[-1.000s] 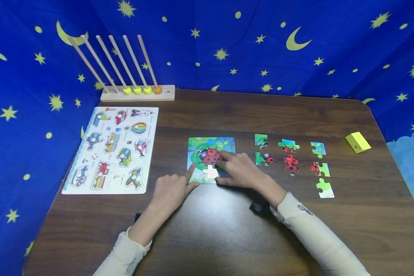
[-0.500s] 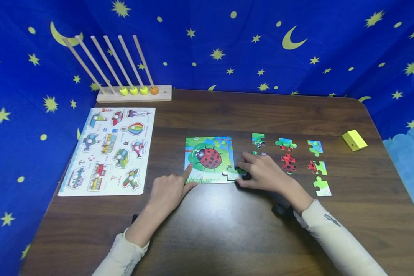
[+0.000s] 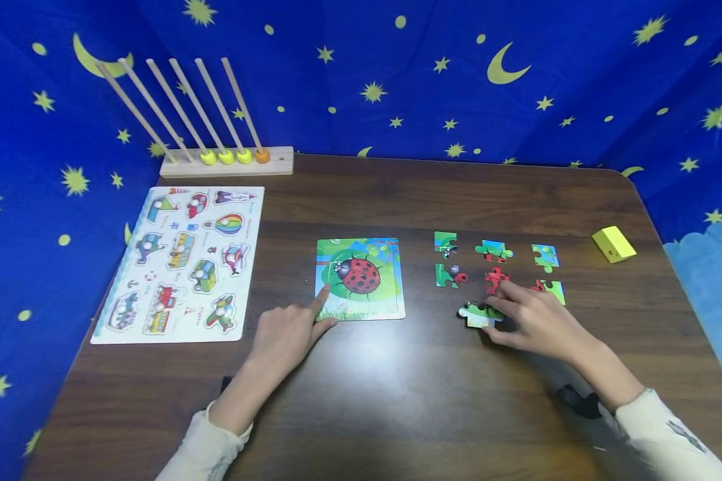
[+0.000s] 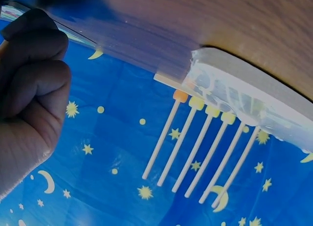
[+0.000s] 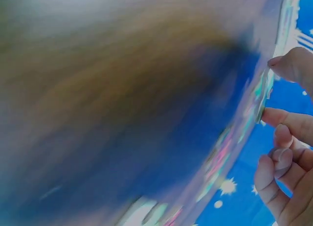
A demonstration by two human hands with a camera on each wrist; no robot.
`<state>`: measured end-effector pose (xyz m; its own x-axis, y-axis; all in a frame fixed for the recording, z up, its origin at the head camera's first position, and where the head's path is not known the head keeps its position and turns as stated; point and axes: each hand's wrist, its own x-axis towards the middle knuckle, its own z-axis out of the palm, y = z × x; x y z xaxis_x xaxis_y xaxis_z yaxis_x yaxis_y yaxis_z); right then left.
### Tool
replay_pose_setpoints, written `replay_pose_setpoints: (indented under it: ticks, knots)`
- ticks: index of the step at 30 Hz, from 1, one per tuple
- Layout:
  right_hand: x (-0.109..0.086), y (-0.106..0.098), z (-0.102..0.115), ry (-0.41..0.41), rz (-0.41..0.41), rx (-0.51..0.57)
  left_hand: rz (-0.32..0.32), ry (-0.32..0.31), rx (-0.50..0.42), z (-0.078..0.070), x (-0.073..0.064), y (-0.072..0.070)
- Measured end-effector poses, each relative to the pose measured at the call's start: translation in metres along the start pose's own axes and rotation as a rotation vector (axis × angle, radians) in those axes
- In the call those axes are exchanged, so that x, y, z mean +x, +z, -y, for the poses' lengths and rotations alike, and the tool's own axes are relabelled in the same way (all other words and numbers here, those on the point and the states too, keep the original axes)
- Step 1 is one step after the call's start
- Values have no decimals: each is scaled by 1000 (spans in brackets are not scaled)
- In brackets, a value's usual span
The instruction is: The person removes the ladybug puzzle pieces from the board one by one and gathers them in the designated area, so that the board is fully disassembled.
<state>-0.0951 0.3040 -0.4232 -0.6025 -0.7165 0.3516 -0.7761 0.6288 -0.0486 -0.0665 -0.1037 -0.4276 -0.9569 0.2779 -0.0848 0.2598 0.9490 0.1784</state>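
In the head view my right hand (image 3: 532, 321) pinches a green and white jigsaw piece (image 3: 480, 315) between thumb and fingers, close over the table in front of the loose pieces. The right wrist view shows thumb and index finger at the piece's thin edge (image 5: 262, 106), the other fingers curled. To the left lies a square ladybird puzzle board (image 3: 361, 307). My left hand (image 3: 285, 337) rests at that board's lower left corner, index finger straight on its left edge and thumb at the bottom edge. Its remaining fingers are folded in the left wrist view.
Several loose jigsaw pieces (image 3: 446, 243) lie in rows right of the board; my right hand overlaps some. A yellow block (image 3: 614, 244) sits at far right. A knobbed vehicle puzzle (image 3: 183, 267) lies at left, with a wooden peg stand (image 3: 227, 162) behind it.
My right hand has moved right from the ladybird board, carrying the piece off it to the loose pieces. The left hand has stayed at the board's corner.
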Motion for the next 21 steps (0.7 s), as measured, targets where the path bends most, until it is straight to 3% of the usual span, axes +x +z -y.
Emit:
replay_pose_setpoints:
  ticks: [7, 21]
  knots:
    - [-25, -7, -10, 11, 10, -18, -14, 13, -5, 1, 1, 0]
    - [-31, -5, -15, 43, 59, -9, 1, 10, -32, 0, 2, -3]
